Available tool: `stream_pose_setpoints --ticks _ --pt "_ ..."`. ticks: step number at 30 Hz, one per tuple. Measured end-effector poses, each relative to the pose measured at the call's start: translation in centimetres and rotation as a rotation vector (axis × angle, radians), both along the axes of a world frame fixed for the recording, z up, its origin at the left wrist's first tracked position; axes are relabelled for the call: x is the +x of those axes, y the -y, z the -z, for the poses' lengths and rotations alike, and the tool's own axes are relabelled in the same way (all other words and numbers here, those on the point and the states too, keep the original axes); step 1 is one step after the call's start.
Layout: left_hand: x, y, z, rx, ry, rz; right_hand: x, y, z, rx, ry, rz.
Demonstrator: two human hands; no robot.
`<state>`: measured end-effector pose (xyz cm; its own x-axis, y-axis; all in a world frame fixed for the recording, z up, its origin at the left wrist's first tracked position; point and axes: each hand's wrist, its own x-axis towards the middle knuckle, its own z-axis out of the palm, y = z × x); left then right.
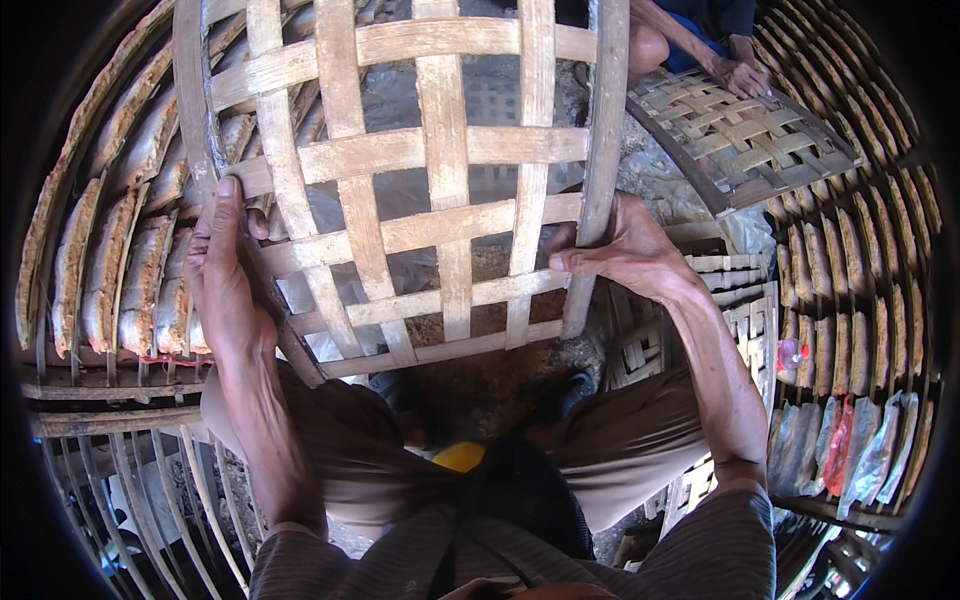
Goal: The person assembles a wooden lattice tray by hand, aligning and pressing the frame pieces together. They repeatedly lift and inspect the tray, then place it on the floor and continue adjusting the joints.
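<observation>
A woven bamboo rack (440, 190), an open lattice of flat strips in a wooden frame, is held up in front of me above my knees. My left hand (225, 270) grips the left rail of its frame, thumb lying along the top. On the opposite side my right hand (630, 250) clasps the right rail low down, thumb toward the lattice and fingers behind the rail. The rack leans with its lower edge near my lap, and its far end runs out of the picture at the top.
At the upper right another person's hand (740, 76) rests on a second woven rack (745, 140). Shelves of brownish slabs in rows (110, 270) curve along my left; similar rows (850, 260) line the right, with plastic bags (840, 445) below. More woven racks (735, 330) stand beside my right knee.
</observation>
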<state>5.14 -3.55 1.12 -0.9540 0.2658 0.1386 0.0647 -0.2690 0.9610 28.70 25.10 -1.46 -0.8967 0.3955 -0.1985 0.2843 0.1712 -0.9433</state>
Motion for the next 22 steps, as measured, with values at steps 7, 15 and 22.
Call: stream_pose_setpoints --ticks 7,15,22 --pt "1.1 -1.7 1.9 0.147 0.206 -0.025 -0.3 0.7 -2.0 -0.198 -0.341 0.287" --pt "0.8 -1.3 0.8 -0.217 -0.409 -0.157 1.4 -0.5 -2.5 0.151 -0.093 0.331" --pt "7.3 3.5 -12.3 -0.133 -0.923 -0.028 1.9 0.1 4.3 0.611 0.185 0.112"
